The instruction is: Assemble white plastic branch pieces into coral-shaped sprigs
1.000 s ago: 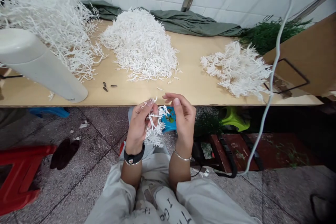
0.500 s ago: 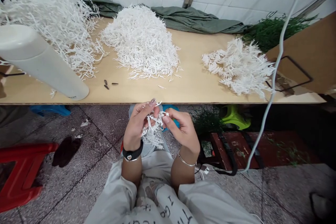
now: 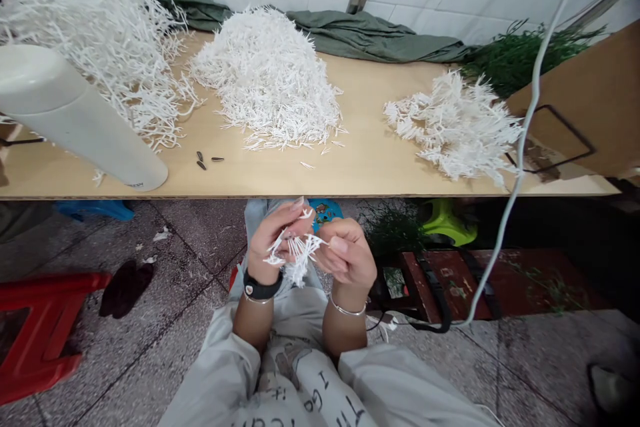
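Above my lap, just in front of the table edge, my left hand (image 3: 274,237) is closed around a small bunch of white branched plastic sprigs (image 3: 299,255). My right hand (image 3: 349,252) pinches a thin tip of the same bunch between thumb and forefinger. The bunch hangs between both hands, its lower part loose. On the table beyond lies a heap of short white pieces (image 3: 277,80). A pile of longer white branched strands (image 3: 110,40) is at the left, and a smaller pile of white sprigs (image 3: 460,123) at the right.
A white bottle (image 3: 85,123) stands at the table's left, with a few dark seeds (image 3: 201,160) beside it. A grey cable (image 3: 520,153) hangs down at the right, near a cardboard box (image 3: 590,100). Below are a red stool (image 3: 40,333) and a dark red bench (image 3: 525,283).
My right hand has turned and drawn slightly away from my left, pulling a white tip outward. Both hands sit a little lower, and the bunch is stretched between them.
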`<state>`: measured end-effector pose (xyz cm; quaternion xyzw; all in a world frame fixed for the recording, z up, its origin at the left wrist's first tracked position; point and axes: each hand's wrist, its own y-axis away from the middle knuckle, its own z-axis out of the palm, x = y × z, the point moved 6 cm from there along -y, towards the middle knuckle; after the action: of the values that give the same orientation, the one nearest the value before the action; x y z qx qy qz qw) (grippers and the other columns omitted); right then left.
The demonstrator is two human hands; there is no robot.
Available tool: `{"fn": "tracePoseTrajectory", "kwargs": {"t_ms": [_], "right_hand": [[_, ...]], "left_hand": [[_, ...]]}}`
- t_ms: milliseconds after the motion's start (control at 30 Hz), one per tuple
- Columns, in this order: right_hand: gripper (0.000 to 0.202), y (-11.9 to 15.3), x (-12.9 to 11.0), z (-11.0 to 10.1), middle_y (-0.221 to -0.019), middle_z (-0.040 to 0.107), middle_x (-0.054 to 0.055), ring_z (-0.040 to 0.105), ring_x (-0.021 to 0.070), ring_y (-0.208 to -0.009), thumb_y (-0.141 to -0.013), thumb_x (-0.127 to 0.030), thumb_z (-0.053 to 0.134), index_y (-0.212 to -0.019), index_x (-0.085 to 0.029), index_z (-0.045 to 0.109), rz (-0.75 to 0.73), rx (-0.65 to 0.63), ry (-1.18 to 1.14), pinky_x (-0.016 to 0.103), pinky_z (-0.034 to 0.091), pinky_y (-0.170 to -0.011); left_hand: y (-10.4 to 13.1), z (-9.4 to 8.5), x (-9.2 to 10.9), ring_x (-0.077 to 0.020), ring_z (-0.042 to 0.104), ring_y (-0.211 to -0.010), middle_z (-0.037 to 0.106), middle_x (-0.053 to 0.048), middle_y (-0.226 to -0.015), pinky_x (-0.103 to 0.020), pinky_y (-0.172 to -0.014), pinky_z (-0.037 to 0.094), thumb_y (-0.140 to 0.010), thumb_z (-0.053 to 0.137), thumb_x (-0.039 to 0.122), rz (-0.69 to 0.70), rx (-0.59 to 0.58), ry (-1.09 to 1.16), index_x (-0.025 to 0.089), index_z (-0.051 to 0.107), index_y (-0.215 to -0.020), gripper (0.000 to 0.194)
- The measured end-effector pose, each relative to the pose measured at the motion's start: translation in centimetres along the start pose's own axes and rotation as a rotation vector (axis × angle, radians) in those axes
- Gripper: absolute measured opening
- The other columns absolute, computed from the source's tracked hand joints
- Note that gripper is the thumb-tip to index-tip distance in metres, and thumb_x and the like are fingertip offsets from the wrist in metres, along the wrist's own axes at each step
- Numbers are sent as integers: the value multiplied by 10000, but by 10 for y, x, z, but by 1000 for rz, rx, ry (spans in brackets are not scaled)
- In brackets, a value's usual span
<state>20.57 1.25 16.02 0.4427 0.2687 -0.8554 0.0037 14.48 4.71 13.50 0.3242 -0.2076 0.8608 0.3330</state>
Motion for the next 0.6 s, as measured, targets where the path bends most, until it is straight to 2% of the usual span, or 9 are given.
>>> {"fn": "tracePoseTrajectory", "kwargs": {"t_ms": [67,167,200,267,367,433,467,533,600], "right_hand": [[350,-1,-3,3,-421,230,-81,178,3,-318,-891,-143,420,-553,-159,327,-51,-86,-352,135,161,-321],[355,-3,-19,-1,-409,247,-87,201,-7,-284,-895,-174,389,-551,-168,302,-220,-183,-660,112,221,-315],[374,-4,-26,-3,-402,250,-86,207,-3,-276,-908,-218,378,-546,-172,296,-289,-210,-681,120,214,-309],[412,-5,-38,-4,-393,247,-81,189,9,-271,-938,-291,336,-545,-177,290,-389,-215,-591,153,155,-296],[438,-8,-49,-2,-384,216,-80,147,35,-275,-975,-339,258,-566,-183,269,-444,-144,-269,186,128,-295],[428,-10,-50,-8,-408,217,-74,157,48,-298,-981,-359,260,-591,-181,278,-457,8,-21,181,168,-311],[408,-12,-50,-16,-432,231,-71,178,52,-318,-971,-363,308,-605,-182,299,-470,136,119,177,194,-328],[303,-13,-47,-40,-505,312,-62,279,60,-391,-919,-340,454,-662,-193,387,-470,471,447,179,274,-395],[124,-16,-39,-61,-662,479,-28,444,83,-564,-834,-293,588,-802,-210,503,-381,731,818,208,380,-533]], "left_hand": [[-4,-4,-5,-37,72,-230,99,73,-306,-205,-226,67,-795,577,509,49,59,122,192,272,-465,550],[-6,-19,4,-6,-96,-305,-19,106,-366,-147,-228,-21,-789,615,474,195,284,255,178,214,-525,563],[-6,-23,9,-5,-113,-332,-22,108,-382,-132,-237,-40,-787,625,465,233,326,283,176,206,-543,564],[-5,-25,20,-9,-76,-338,19,104,-379,-117,-243,-24,-787,639,440,260,310,311,176,208,-554,557],[-2,-21,32,-12,11,-332,123,88,-382,-117,-247,54,-785,656,398,246,252,305,170,233,-532,543],[2,-19,34,-7,41,-340,199,80,-426,-126,-258,98,-782,661,368,252,272,285,164,276,-529,504],[3,-17,34,-4,52,-344,230,78,-455,-132,-264,115,-778,663,355,254,293,273,163,302,-536,475],[3,-14,33,-3,77,-348,261,76,-496,-138,-277,143,-784,649,338,266,334,230,161,351,-555,416],[1,-11,31,-7,120,-356,279,70,-520,-137,-294,166,-804,620,329,276,364,172,162,392,-575,364]]}}
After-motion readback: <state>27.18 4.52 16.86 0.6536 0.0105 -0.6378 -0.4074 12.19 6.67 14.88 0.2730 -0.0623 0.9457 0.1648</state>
